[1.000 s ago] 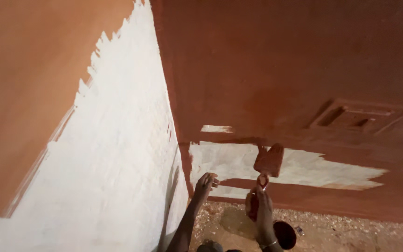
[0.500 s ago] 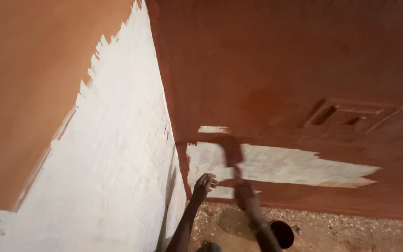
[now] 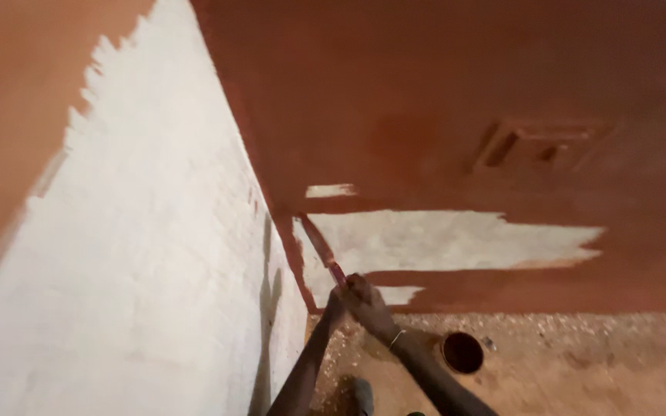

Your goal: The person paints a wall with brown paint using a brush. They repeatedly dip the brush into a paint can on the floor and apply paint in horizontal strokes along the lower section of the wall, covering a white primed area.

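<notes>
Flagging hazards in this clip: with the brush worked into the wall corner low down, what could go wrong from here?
1. The paint can sits open on the floor right beside the right arm; a backward swing might tip it.
2. The brush runs along the corner, so red-brown paint could smear onto the white left wall.
3. Both hands, left hand and right hand, crowd the handle, which may cost control.

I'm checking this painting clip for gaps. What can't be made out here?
Head view only:
- Left hand: mostly hidden behind the right hand; grip unclear.
- Paintbrush: bristles blur into the red wall corner.
- Paint can: too small and dark to see its fill.
- Wall vent: dim, detail lost.
- Both arms: cut off by the bottom edge.
</notes>
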